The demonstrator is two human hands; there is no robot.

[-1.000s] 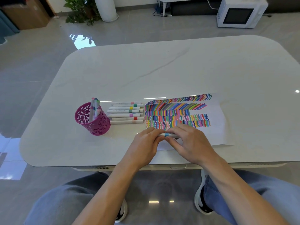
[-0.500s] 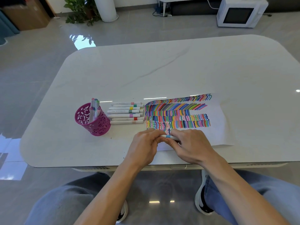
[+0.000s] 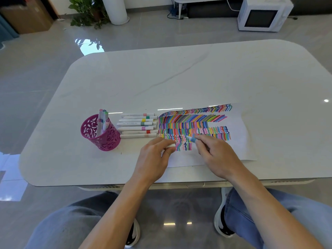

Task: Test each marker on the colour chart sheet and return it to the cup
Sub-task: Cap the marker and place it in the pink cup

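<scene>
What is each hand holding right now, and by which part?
The right hand pinches the uncapped blue-banded marker by its barrel, just behind the blue band. The left hand pinches a white cap between thumb and fingertips.

A white, grey-veined table (image 3: 179,78) spreads beneath the left hand (image 3: 152,159) and the right hand (image 3: 218,157). Far beyond the right hand, a white microwave (image 3: 260,15) sits on the glossy grey tiled floor (image 3: 36,69). Far beyond the left hand stand a leafy potted plant (image 3: 88,11), a white column (image 3: 115,9) and, further left, a cardboard box (image 3: 27,18).
</scene>
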